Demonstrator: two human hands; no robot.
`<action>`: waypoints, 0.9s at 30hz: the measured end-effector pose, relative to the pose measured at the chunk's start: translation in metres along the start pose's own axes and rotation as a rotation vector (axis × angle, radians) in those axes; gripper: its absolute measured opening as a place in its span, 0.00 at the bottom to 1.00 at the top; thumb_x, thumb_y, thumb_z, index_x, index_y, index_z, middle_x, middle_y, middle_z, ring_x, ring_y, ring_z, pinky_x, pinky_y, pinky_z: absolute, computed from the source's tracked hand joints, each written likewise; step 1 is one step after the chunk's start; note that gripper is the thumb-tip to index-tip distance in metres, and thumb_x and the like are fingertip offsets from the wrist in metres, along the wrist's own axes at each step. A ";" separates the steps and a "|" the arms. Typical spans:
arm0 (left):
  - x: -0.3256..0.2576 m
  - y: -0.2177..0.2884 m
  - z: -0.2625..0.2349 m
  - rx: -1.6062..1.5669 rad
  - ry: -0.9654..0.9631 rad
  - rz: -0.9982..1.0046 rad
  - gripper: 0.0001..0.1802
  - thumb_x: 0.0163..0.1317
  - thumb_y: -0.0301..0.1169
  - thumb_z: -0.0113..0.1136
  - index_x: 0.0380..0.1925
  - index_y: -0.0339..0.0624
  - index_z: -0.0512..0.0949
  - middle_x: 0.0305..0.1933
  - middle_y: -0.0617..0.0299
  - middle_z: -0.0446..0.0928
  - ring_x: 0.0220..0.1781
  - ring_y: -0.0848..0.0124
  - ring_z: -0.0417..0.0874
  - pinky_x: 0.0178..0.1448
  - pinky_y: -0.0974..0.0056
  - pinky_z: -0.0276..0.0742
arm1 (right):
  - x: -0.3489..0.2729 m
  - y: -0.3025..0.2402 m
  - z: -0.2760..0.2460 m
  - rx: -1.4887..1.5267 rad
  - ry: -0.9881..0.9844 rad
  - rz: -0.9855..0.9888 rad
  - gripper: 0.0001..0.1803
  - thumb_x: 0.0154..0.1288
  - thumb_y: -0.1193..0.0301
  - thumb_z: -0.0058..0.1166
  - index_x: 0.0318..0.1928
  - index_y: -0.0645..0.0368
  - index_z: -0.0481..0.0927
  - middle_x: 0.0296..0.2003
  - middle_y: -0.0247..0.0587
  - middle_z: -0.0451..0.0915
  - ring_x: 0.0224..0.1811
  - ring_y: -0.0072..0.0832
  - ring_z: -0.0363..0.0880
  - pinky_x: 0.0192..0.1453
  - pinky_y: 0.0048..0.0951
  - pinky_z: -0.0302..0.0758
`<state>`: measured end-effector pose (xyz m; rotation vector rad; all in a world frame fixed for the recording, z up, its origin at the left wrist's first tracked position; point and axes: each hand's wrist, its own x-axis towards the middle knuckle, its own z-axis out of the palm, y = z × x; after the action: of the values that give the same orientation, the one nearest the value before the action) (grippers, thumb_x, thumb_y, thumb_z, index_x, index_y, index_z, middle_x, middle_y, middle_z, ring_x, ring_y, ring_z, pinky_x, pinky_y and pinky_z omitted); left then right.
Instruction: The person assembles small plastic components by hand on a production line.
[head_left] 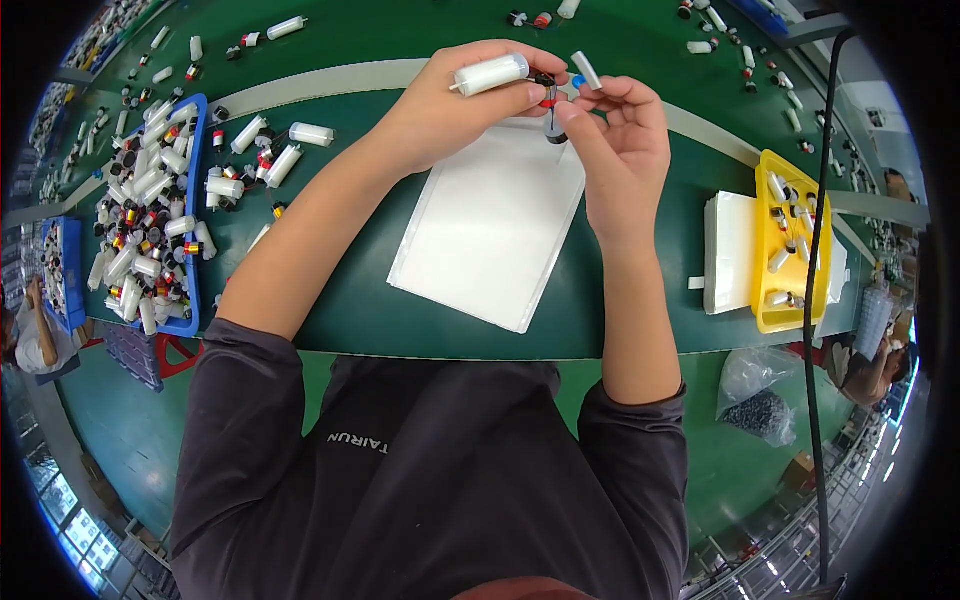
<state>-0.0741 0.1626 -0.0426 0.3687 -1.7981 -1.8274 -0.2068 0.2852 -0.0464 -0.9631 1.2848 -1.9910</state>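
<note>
Both hands meet above a white rectangular sheet (480, 230). My left hand (440, 115) is closed round a white plastic cylinder (492, 74) with a small tip at its left end. Between my two hands is a small black and red part with a dark round end piece (555, 127); fingers partly cover it. My right hand (630, 150) is closed, with a short pale grey tube (587, 70) sticking up from its fingers. Beside that tube shows a bit of blue (578, 81). Exactly which fingers grip the black and red part, I cannot tell.
To the left, a blue tray (196, 150) is heaped with similar white cylinders; several loose ones (284, 166) lie beside it. At right are a yellow tray (765, 240) with a few parts and a white stack (730, 252). A black cable (815, 300) hangs at right.
</note>
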 end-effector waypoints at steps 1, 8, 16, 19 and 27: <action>0.000 0.001 0.000 -0.027 -0.008 -0.009 0.15 0.69 0.24 0.61 0.54 0.33 0.80 0.54 0.54 0.82 0.55 0.68 0.84 0.62 0.64 0.82 | 0.000 0.002 0.001 -0.026 -0.004 -0.024 0.21 0.63 0.79 0.66 0.54 0.64 0.72 0.43 0.40 0.81 0.45 0.22 0.80 0.47 0.22 0.78; -0.001 -0.007 -0.002 -0.035 -0.031 0.025 0.16 0.66 0.24 0.65 0.53 0.35 0.81 0.53 0.56 0.83 0.56 0.68 0.84 0.62 0.64 0.81 | -0.005 0.013 -0.004 -0.633 -0.004 -0.364 0.23 0.61 0.79 0.66 0.54 0.63 0.71 0.40 0.39 0.84 0.44 0.24 0.82 0.50 0.25 0.79; -0.001 -0.010 0.000 0.113 -0.033 0.066 0.16 0.66 0.24 0.64 0.54 0.37 0.81 0.52 0.58 0.83 0.55 0.69 0.84 0.61 0.64 0.81 | -0.002 0.016 -0.003 -0.654 -0.007 -0.306 0.24 0.59 0.77 0.64 0.54 0.62 0.67 0.35 0.35 0.83 0.38 0.25 0.81 0.49 0.27 0.79; -0.001 -0.014 0.000 0.074 -0.004 0.058 0.16 0.66 0.24 0.65 0.54 0.38 0.81 0.52 0.58 0.83 0.55 0.69 0.84 0.62 0.64 0.82 | -0.001 0.016 -0.005 -0.649 -0.024 -0.290 0.25 0.59 0.77 0.64 0.54 0.63 0.67 0.35 0.36 0.83 0.38 0.25 0.80 0.49 0.27 0.79; -0.002 -0.006 0.001 -0.075 0.019 -0.022 0.14 0.68 0.25 0.62 0.52 0.34 0.81 0.53 0.55 0.83 0.55 0.67 0.85 0.62 0.64 0.82 | 0.007 0.008 -0.008 -0.392 -0.057 -0.260 0.22 0.61 0.79 0.64 0.54 0.64 0.70 0.39 0.39 0.82 0.40 0.23 0.80 0.48 0.26 0.78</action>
<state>-0.0740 0.1639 -0.0482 0.3779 -1.7134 -1.8947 -0.2165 0.2811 -0.0546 -1.4241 1.6228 -1.9145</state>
